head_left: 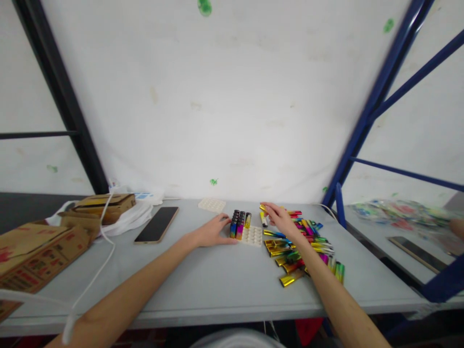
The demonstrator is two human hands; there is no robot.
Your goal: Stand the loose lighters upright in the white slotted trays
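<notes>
Several lighters (236, 228) with black tops and shiny multicoloured bodies stand upright in rows on a white tray with round pockets (253, 236). My left hand (211, 231) rests at the left of these rows, thumb and fingers spread apart, with the fingertips close to or touching the nearest lighters. In my right hand (281, 218) a gold lighter (263, 207) is pinched, above and behind the tray's right side. Below that hand, a loose pile of shiny lighters (286, 251) in gold, red, blue and green lies on the table; my right forearm covers part of it.
Another white pocketed tray (211, 205) lies near the wall. A phone (157, 225) is left of my left hand. Cardboard boxes (43, 251) and a white cable (105, 237) occupy the left side. Blue frame posts (362, 125) stand right, beyond them a second phone (416, 253) and plastic bags (402, 212).
</notes>
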